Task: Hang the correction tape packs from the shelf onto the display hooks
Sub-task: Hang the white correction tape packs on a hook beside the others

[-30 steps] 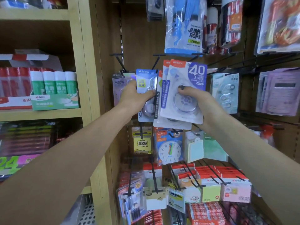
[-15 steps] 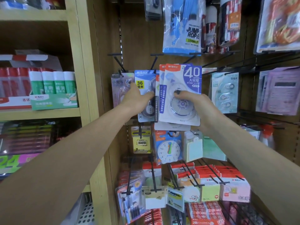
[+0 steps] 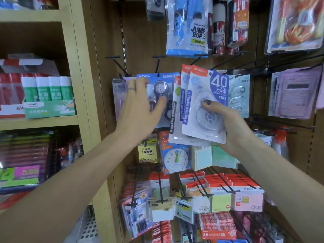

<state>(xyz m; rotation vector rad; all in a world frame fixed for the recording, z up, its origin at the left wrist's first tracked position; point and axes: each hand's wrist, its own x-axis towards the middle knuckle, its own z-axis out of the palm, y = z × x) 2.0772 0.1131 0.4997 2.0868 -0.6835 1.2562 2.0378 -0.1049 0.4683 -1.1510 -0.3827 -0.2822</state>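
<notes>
Centre of the frame, the pegboard wall [image 3: 140, 41] fills the view, with rows of black display hooks [image 3: 158, 64] jutting out of it and the wooden shelf unit [image 3: 78, 67] down the left edge carrying boxed glue sticks [image 3: 47, 88].

Here's the change: the left hand [image 3: 140, 106] has let go. Half a second ago it was closed round the blue-carded correction tape pack [image 3: 162, 95]; now the fingers are spread wide and straight, lifting off to the left, only the thumb near the blister. That pack sits on its hook in the upper middle of the frame, hole over the wire, hanging on its own. By my reading, that's one pack hung and released.

Right of centre, the right hand [image 3: 226, 120] has stayed put, fingers under and thumb on the front of a fanned stack of white correction tape packs [image 3: 201, 106], the front card showing a big "40". The stack has tipped slightly, its top leaning right, and it sits a little lower in the frame than before. It overlaps the hung pack's right edge; whether they touch, I can't tell.

So the freed left hand looks ready to take the next card, and several remain in the stack.
</notes>
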